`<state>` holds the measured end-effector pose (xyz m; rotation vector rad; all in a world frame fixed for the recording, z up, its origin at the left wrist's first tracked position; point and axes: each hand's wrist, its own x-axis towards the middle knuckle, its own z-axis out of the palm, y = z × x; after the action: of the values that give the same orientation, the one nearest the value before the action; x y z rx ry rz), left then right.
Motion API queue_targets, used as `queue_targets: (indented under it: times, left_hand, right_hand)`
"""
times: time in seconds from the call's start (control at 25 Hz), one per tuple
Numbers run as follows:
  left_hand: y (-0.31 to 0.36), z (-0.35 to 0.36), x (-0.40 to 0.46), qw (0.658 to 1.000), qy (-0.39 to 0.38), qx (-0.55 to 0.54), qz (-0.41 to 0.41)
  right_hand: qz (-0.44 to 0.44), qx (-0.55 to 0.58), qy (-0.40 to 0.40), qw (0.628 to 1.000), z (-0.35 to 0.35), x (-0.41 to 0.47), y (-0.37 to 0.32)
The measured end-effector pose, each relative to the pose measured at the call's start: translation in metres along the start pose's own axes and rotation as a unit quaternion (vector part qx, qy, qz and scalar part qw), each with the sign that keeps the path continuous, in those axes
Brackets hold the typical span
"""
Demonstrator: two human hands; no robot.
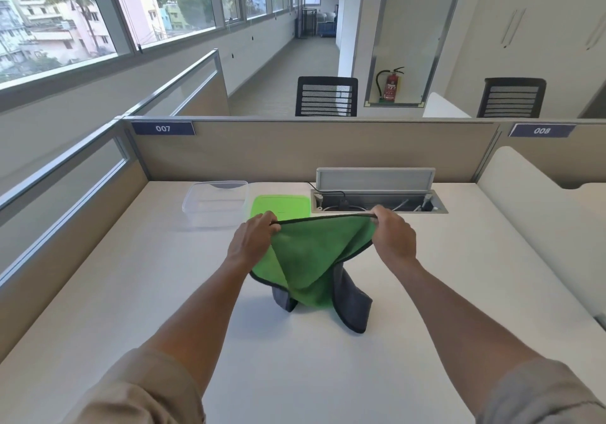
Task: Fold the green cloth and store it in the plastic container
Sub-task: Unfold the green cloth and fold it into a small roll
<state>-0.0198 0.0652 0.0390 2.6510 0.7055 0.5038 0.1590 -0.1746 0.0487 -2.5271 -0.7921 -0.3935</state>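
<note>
The green cloth, grey on its back with a dark hem, hangs above the white desk, its lower corners drooping down to the desktop. My left hand pinches its upper left corner. My right hand grips the upper right corner, and the top edge is stretched taut between them. The clear plastic container stands open at the back left of the desk, beyond my left hand. Its green lid lies flat to its right, partly hidden by the cloth and my left hand.
An open cable tray with a raised flap and cables sits at the back of the desk. Beige partition panels close the desk at the back and left. Two black chairs stand beyond the partition.
</note>
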Motion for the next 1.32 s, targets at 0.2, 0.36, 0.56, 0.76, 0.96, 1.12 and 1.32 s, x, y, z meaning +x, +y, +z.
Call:
queue_targets:
  times: [0.2,0.36,0.56,0.76,0.96,1.12,1.32]
  left_hand:
    - [-0.014,-0.019,0.006,0.991,-0.063,0.072,0.092]
    - [-0.013,-0.033,0.018,0.997,0.019,0.056,0.048]
    - [-0.018,-0.061,0.031,0.987,0.154,0.031,-0.027]
    - [-0.018,-0.080,0.041,0.962,0.269,-0.016,-0.043]
    - [-0.011,-0.085,0.025,0.935,0.345,-0.080,-0.030]
    - [-0.022,-0.069,-0.025,0.934,0.340,-0.107,0.000]
    - [-0.044,-0.029,-0.110,0.964,0.240,-0.111,0.010]
  right_hand:
    - [-0.002,0.008,0.043,0.999,-0.016,0.022,0.001]
    - [-0.008,0.034,0.058,0.998,-0.026,0.037,-0.001]
    - [-0.015,0.037,0.119,0.992,-0.047,0.056,0.005]
    - [-0.046,0.079,0.200,0.976,-0.074,0.064,0.000]
    - [-0.037,0.124,0.254,0.959,-0.091,0.048,-0.005]
    - [-0.036,0.140,0.253,0.957,-0.079,-0.005,0.011]
    - [-0.024,0.122,0.158,0.980,-0.044,-0.101,0.051]
